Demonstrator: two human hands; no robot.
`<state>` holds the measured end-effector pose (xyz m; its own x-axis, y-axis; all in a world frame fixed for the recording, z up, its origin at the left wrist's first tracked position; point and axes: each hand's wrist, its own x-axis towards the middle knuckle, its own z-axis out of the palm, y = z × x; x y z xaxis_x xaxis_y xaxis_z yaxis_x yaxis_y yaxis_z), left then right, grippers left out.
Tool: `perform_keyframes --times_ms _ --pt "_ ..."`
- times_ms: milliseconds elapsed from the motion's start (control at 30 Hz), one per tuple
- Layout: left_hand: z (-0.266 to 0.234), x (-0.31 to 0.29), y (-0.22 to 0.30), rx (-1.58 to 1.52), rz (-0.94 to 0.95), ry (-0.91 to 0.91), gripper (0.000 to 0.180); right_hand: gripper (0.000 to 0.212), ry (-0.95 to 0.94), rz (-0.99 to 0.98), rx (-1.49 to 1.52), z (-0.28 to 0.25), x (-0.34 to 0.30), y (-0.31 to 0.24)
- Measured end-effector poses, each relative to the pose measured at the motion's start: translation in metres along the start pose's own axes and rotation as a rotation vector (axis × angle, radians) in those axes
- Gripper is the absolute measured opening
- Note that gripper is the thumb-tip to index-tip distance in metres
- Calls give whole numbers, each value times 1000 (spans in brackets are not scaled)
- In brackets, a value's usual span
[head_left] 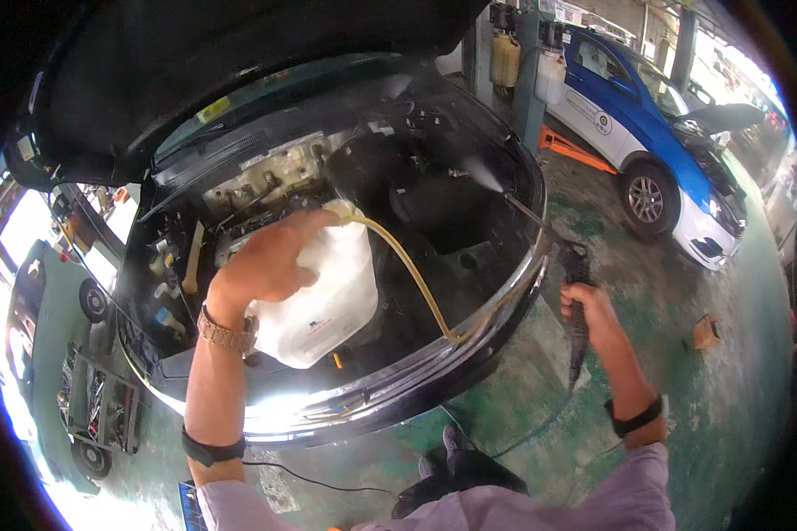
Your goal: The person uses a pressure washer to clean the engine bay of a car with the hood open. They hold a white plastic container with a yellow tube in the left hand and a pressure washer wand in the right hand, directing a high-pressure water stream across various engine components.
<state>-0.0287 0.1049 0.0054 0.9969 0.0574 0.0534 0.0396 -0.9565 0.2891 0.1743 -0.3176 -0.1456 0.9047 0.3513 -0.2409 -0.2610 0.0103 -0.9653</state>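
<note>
- Left hand (270,261): fingers are clamping the top of a white jug (323,296), close beside its mouth; a wristwatch (226,336) is circling the wrist behind them.
- White jug: sitting directly under the left fingers, over the engine bay (434,305); cannot tell whether anything is supporting it from below.
- Right hand (586,305): fingers are wrapping tightly around the grip of a dark spray gun (577,332); its slim wand (524,208) is pointing ahead and left of them.
- Yellow hose (409,258): leading from the jug's mouth, just right of the left fingers, curving down to the car's front edge and bending toward the right fingers; its far end is not showing clearly.
- Mist (481,171): spraying from the wand tip, ahead of the right fingers, over the engine bay.
- Raised hood (239,53): standing beyond the left fingers.
- Blue-and-white car (633,97): standing well beyond the right fingers, an orange metal frame (576,150) lying near its front wheel (648,199).
</note>
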Motion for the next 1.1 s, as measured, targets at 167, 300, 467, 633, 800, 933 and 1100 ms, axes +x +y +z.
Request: perform_keyframes --times_ms 167,300,467,633,800,933,1100 --pt "6 4 -13 -56 72 21 74 33 -105 -48 304 32 -12 32" --pt "10 5 -17 -12 116 80 73 26 -121 -9 249 41 -18 42" --pt "11 3 -8 49 43 74 75 27 -244 25 201 32 -20 37" --pt "14 0 0 37 12 86 79 23 -394 -49 210 21 -28 26" --pt "14 -4 1 140 1 27 86 19 -315 4 126 0 -36 27" --pt "19 2 10 184 -89 9 80 33 -378 -86 71 -20 -17 31" --pt "18 -3 19 94 -194 8 81 33 -414 6 141 -35 -4 37"
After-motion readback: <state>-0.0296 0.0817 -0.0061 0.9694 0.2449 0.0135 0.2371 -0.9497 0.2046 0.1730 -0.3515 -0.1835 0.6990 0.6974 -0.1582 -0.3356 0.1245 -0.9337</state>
